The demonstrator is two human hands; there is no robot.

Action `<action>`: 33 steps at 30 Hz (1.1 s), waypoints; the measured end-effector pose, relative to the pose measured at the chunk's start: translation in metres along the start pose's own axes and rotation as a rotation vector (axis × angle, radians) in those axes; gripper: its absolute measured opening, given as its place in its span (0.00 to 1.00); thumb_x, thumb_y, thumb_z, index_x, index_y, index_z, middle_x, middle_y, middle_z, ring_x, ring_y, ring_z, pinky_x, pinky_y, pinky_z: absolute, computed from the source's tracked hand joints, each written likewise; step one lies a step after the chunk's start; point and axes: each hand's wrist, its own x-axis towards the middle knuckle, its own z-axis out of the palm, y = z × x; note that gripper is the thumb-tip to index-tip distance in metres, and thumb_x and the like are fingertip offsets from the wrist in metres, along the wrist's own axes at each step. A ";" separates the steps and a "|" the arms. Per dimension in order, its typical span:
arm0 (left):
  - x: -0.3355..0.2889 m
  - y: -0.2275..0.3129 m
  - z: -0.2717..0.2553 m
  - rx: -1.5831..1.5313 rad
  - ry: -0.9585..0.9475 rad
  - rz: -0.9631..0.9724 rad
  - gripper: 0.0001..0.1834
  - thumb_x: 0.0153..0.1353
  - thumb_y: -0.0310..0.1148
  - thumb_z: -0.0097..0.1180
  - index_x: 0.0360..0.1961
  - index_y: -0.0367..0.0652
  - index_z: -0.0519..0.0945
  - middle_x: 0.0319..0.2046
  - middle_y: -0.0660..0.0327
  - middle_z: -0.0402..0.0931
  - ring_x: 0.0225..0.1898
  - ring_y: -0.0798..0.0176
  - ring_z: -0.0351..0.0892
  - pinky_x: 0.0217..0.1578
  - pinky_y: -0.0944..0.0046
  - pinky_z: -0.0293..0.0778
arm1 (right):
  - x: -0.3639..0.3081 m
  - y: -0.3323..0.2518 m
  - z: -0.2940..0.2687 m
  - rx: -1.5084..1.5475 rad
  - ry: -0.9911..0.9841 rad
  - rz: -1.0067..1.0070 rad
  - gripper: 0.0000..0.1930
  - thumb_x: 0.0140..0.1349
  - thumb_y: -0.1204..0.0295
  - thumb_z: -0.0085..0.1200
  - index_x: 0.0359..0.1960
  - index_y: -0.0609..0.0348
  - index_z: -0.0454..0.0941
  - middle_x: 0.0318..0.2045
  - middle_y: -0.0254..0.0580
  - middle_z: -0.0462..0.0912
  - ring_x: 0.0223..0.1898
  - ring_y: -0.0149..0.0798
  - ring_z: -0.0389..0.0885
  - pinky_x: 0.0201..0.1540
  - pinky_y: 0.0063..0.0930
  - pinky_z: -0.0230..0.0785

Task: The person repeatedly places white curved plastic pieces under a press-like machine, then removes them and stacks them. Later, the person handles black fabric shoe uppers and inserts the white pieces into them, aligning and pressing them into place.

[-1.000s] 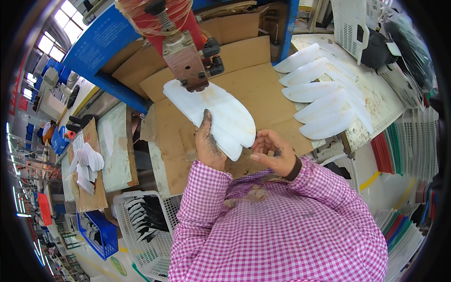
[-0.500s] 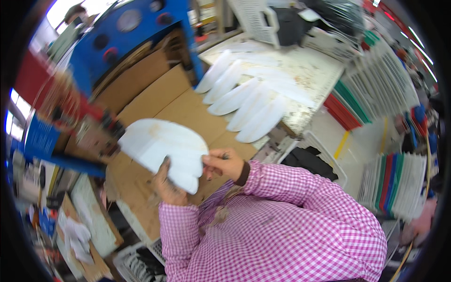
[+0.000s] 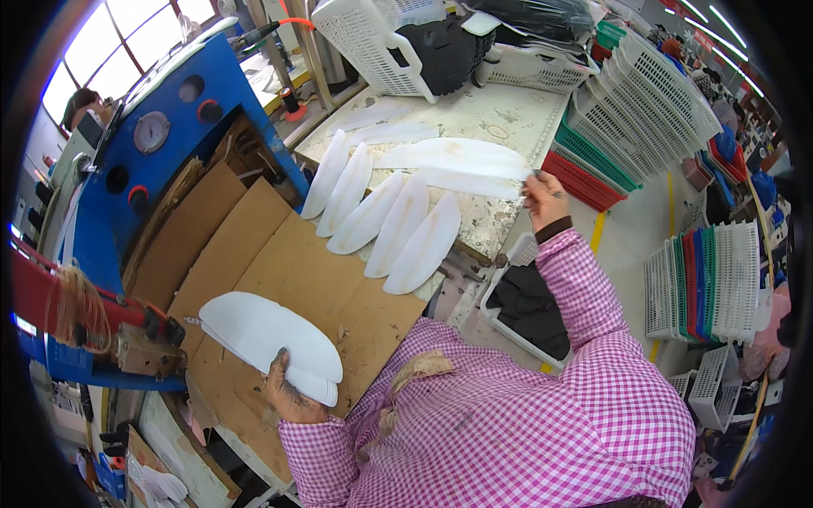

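Left hand point(image 3: 292, 396) half closed, a worker in a pink-and-white checked garment point(image 3: 508, 398) is gripping a white stack point(image 3: 267, 334) of thin, rounded pieces by its near edge. The thumb is pressing on top, while the other fingers are lying out of sight underneath. The stack's long axis is running from upper left to lower right; one end is pointing toward the metal head point(image 3: 148, 351) of a red machine arm point(image 3: 34, 284), the other is jutting out just right of the thumb. Most of the stack is lying ahead and to the left of the hand, over brown cardboard point(image 3: 284, 258).

At the far side, the right hand point(image 3: 546, 199) is sitting with fingers curled at the right tip of overlapping long white pieces point(image 3: 457, 157); from this angle, it is hard to tell whether they are pinching. Those pieces are lying nearly crosswise on a white worktable point(image 3: 500, 118), left of that hand. Between the hands, five narrow white pieces point(image 3: 370, 213) are forming a row, their lower ends pointing toward the cardboard.
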 end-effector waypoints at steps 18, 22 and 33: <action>-0.001 0.011 -0.016 0.032 0.033 -0.069 0.22 0.48 0.22 0.54 0.48 0.36 0.71 0.42 0.53 0.76 0.44 0.52 0.77 0.47 0.50 0.76 | 0.075 0.082 -0.097 -0.455 0.379 0.085 0.19 0.58 0.63 0.59 0.45 0.61 0.70 0.37 0.41 0.80 0.30 0.35 0.80 0.20 0.22 0.66; -0.023 0.030 -0.040 0.125 0.111 -0.090 0.22 0.44 0.15 0.52 0.45 0.32 0.74 0.37 0.49 0.79 0.39 0.50 0.80 0.44 0.51 0.78 | 0.093 0.086 -0.136 -0.489 0.447 0.064 0.22 0.59 0.60 0.58 0.49 0.60 0.70 0.42 0.41 0.80 0.35 0.37 0.81 0.21 0.23 0.66; -0.045 0.074 -0.063 0.132 -0.123 -0.326 0.23 0.49 0.19 0.57 0.50 0.39 0.73 0.43 0.54 0.77 0.44 0.58 0.78 0.45 0.56 0.76 | 0.066 0.018 -0.082 -0.478 0.471 -0.240 0.21 0.62 0.63 0.55 0.52 0.61 0.68 0.41 0.40 0.80 0.37 0.31 0.79 0.25 0.19 0.69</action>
